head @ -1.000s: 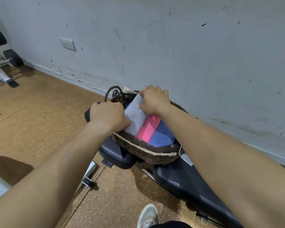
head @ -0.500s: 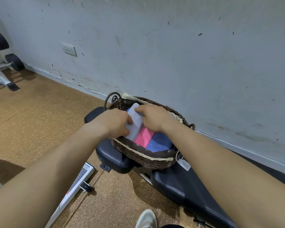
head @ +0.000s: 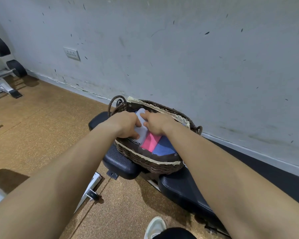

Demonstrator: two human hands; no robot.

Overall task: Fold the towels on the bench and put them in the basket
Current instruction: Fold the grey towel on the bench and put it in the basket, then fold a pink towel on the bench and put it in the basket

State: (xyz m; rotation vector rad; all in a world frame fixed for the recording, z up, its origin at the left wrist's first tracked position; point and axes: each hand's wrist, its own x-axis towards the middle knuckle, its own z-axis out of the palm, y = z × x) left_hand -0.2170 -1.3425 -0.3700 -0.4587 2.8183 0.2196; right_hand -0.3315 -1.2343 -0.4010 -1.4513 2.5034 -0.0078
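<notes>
A dark wicker basket (head: 145, 163) with a cream lace rim sits on the black padded bench (head: 121, 163). Inside it, side by side, lie a folded grey towel (head: 142, 133), a pink towel (head: 150, 143) and a blue towel (head: 164, 148). My left hand (head: 126, 125) grips the grey towel's left edge, fingers curled round it. From the right, the fingers of my right hand (head: 155, 124) press on the same towel down in the basket. The far end of the grey towel shows between my hands.
The bench runs on to the right (head: 183, 188) along a grey wall (head: 179, 57). A white bench leg (head: 91, 187) lies on the cork floor. A weight rack with black plates (head: 5, 66) stands far left. My shoe (head: 155, 226) is at the bottom.
Both hands have sunk lower into the basket, and the grey towel has gone from tilted above the rim to lying down beside the pink one.
</notes>
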